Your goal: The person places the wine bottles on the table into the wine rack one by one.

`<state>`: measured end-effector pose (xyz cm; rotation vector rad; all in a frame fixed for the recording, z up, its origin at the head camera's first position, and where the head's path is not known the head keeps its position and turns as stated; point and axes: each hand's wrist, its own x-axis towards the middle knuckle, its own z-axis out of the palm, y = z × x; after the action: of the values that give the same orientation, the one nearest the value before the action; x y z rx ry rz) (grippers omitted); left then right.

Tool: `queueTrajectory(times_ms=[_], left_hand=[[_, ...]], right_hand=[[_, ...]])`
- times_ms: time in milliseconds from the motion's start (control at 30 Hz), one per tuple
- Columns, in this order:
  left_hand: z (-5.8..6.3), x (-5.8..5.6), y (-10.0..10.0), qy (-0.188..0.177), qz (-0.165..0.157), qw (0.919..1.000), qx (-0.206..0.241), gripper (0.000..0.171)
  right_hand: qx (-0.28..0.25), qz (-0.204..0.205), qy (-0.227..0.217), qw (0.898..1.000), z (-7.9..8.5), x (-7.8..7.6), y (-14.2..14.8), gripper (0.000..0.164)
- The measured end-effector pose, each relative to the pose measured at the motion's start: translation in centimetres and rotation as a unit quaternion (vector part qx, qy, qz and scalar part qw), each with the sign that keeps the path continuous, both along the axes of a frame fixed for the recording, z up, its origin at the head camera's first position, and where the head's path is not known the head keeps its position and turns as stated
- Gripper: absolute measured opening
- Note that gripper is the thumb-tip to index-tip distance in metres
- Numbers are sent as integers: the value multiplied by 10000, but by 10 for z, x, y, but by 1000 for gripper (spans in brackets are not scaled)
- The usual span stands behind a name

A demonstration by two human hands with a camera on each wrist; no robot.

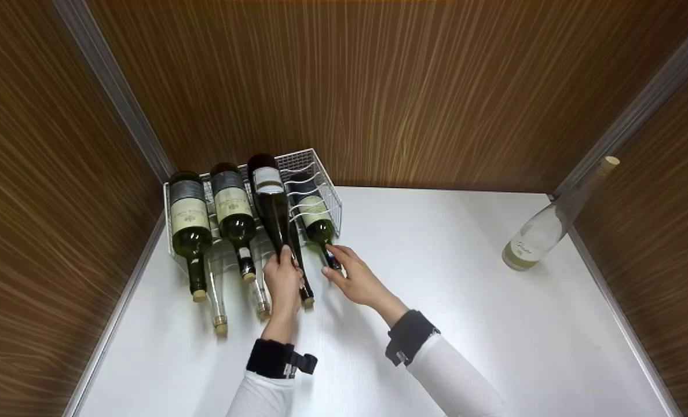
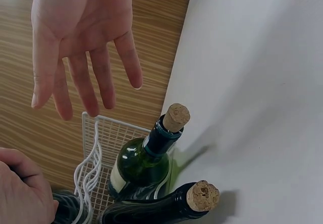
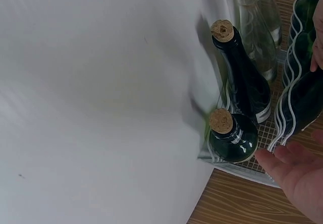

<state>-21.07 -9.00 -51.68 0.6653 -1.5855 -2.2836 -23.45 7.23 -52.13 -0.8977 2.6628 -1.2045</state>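
Note:
In the head view, my left hand grips the neck of a dark wine bottle with a white label, which slants over the top of a white wire rack. My right hand is relaxed, fingers spread, thumb and fingertips near the neck of a green wine bottle lying in the lower level. Between the hands, the neck of a slim dark bottle points forward. In the right wrist view, the right hand's fingertips come close to the green bottle and the rack's wavy wires.
Two green wine bottles with cream labels lie on the rack's upper level. Below them, two clear bottles' necks stick out. A clear corked bottle stands on the white table at right. Wood-grain panels enclose the back and sides.

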Motion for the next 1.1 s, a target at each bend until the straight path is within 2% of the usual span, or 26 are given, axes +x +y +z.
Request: queueTrajectory(times_ms=[167, 400, 733, 933, 1100], left_hand=[[2, -1, 1, 129, -84, 9995, 266, 34], [-5, -6, 4, 78, -80, 9999, 83, 31], [-6, -8, 1, -70, -519, 9978, 395, 26], [-5, -8, -1, -250, -856, 9960, 70, 22], [-4, -5, -1, -221, -999, 9944, -259, 21]], right_hand=[[33, -14, -15, 10000, -3, 0, 0, 61], [-14, -40, 75, 10000, -2, 1, 2, 60], [-31, -108, 58, 9999, -9, 2, 7, 58], [-21, -132, -48, 9999, -11, 4, 10, 61], [-25, -139, -132, 9998, -11, 4, 12, 63]])
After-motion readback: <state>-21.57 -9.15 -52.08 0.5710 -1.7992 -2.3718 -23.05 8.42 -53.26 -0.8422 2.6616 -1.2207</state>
